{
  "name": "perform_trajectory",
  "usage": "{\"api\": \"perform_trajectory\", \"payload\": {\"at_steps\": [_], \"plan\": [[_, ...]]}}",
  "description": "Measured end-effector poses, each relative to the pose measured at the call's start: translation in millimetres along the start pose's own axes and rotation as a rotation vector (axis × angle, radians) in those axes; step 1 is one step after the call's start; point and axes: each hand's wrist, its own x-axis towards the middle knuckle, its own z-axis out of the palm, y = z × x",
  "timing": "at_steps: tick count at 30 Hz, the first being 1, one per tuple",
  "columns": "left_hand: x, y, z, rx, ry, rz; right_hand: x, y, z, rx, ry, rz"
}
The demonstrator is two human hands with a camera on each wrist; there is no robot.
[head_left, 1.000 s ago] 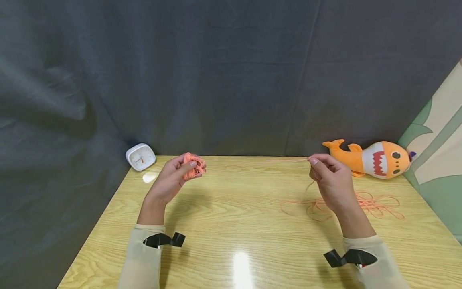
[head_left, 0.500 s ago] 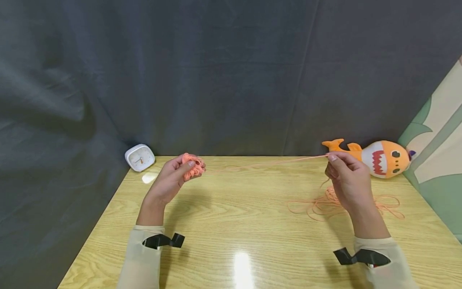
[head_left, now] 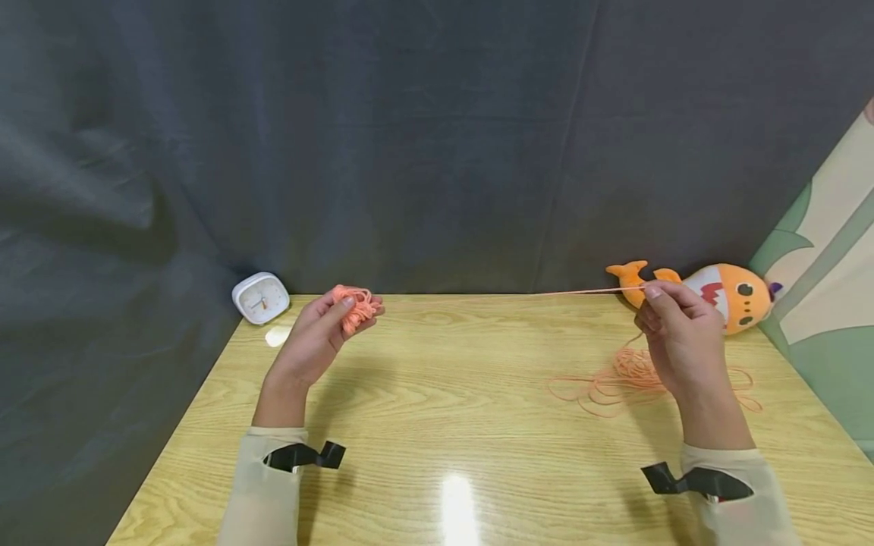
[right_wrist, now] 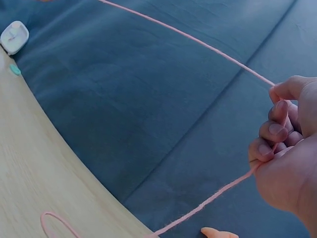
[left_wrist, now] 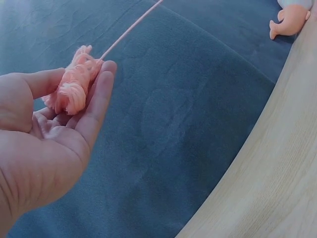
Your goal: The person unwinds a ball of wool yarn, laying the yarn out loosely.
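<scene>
the right hand (head_left: 672, 326), pinching the yarn strand (head_left: 519, 294), has moved further right, tightening it from the yarn ball (head_left: 355, 307) gripped by the left hand (head_left: 314, 337).

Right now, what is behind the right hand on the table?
Behind the right hand lies an orange shark plush toy, its middle hidden by the hand. Loose orange yarn is piled on the table beneath the hand, partly covered by the wrist.

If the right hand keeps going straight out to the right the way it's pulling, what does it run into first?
Most likely the orange shark plush, lying just right of and behind the right hand, which pinches the yarn strand. Depth is unclear, so it might pass in front.
</scene>
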Motion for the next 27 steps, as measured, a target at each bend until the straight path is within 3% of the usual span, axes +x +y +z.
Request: {"api": "perform_trajectory", "payload": {"at_steps": [19, 27], "plan": [[-1.9, 0.0, -7.3, -0.019, 0.052, 0.019, 0.0, -21, -13, 0.012, 0.160, -0.014], [-3.3, 2.1, -8.3, -0.026, 0.046, 0.032, 1.2, -33, -25, 0.099, 0.207, -0.039]]}}
